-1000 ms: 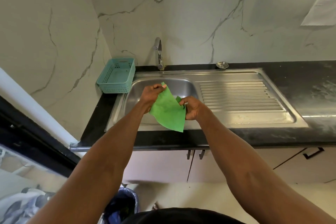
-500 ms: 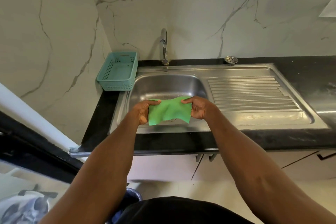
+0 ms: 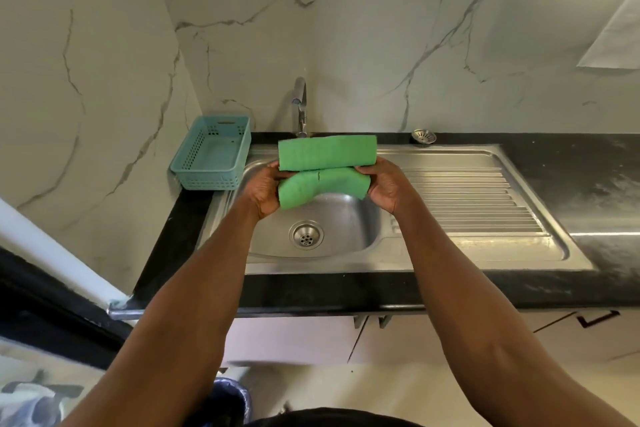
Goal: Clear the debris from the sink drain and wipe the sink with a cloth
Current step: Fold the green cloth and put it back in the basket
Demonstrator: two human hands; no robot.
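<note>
Fingers of my left hand (image 3: 265, 191) pinch the left end of the green cloth (image 3: 325, 170), and the fingers of my right hand (image 3: 386, 184) pinch the right end. Both hands are closed on it. Between my hands the cloth bends in two, so one flap stands up and one flap hangs down. I hold it in the air above the steel sink (image 3: 346, 239), over the back part of the bowl. It does not touch the sink. Down in the bowl, nearer to me than the cloth, is the round drain (image 3: 306, 235) with its small holes. Behind the sink stands the tap (image 3: 300, 104). Left of the sink sits a blue basket (image 3: 213, 152) on the black counter (image 3: 588, 163). At the back of the sink, on the right, a small metal strainer (image 3: 423, 136) lies on the counter.
</note>
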